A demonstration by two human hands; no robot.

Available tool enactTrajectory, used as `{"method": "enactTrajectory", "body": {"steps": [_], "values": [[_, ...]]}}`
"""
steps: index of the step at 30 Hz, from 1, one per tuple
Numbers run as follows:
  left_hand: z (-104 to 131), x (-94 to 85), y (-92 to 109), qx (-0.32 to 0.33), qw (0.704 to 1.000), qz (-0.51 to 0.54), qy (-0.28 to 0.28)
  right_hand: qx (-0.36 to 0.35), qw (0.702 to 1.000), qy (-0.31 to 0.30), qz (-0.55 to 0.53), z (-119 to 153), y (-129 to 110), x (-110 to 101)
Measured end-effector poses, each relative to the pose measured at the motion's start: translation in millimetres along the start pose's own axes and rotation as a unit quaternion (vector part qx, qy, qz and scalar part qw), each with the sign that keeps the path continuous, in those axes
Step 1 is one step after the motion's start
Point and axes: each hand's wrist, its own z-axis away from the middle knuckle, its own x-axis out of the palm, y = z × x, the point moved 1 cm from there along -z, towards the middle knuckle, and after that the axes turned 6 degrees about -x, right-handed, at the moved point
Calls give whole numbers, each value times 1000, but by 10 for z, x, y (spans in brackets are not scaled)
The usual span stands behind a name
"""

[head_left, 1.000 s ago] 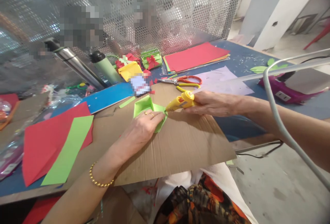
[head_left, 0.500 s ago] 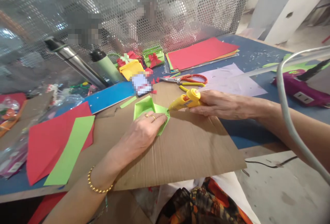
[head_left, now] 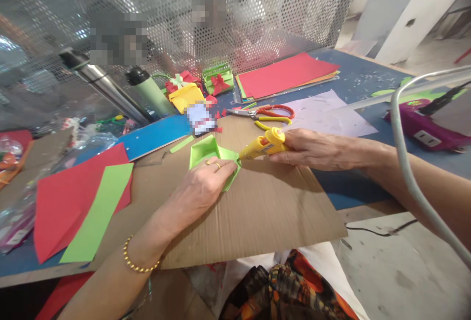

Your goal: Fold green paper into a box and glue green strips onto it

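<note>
Surface: blue worktop (head_left: 349, 190), largely overlaid by brown cardboard (head_left: 268, 217). A perforated metal screen (head_left: 253, 25) stands along the far side; a pillar (head_left: 395, 20) and grey floor (head_left: 401, 271) show at right. Far row, left to right: steel bottle (head_left: 108, 89), pale green bottle (head_left: 152, 94), yellow paper piece (head_left: 187, 97), small green box with a red bow (head_left: 217, 82), stack of coloured sheets (head_left: 287, 75). Scissors (head_left: 259, 112) lie between the stack and the hands, next to a lilac sheet (head_left: 342, 114). Red paper (head_left: 69, 192) with a green strip (head_left: 99, 217) on top lies at left.

Edges: cardboard projects past the worktop's near edge, above the wearer's patterned clothing (head_left: 290, 290). Bare brown board extends from the hands toward this edge. At right, a pale cable (head_left: 405, 168) loops in front of the right forearm; a purple power strip (head_left: 429, 131) sits beyond.

Hands: left hand (head_left: 206, 180) closed on an open green paper form (head_left: 204, 148), which rests on the cardboard, fingers laid along its folded side. Right hand (head_left: 316, 148) wrapped around a yellow glue gun (head_left: 263, 146), nozzle directed leftward at the form's right corner, near the left fingertips. Nozzle contact: cannot tell.
</note>
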Motion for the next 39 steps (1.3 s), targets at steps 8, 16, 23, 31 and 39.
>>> {"method": "enactTrajectory", "body": {"steps": [8,16,23,31,39], "values": [[10,22,-8,1,1000,-7,7,6,1000,0,-5,16,-41,-28],[17,28,-9,-5,1000,-12,-1,29,1000,-9,6,34,-13,-28],[-6,6,0,-8,1000,-16,-2,3,1000,-5,9,22,-85,-35],[27,40,-24,-19,1000,14,-3,-11,1000,13,18,30,12,4],[27,46,-30,-19,1000,18,-2,13,1000,13,-3,16,-61,-25]]}}
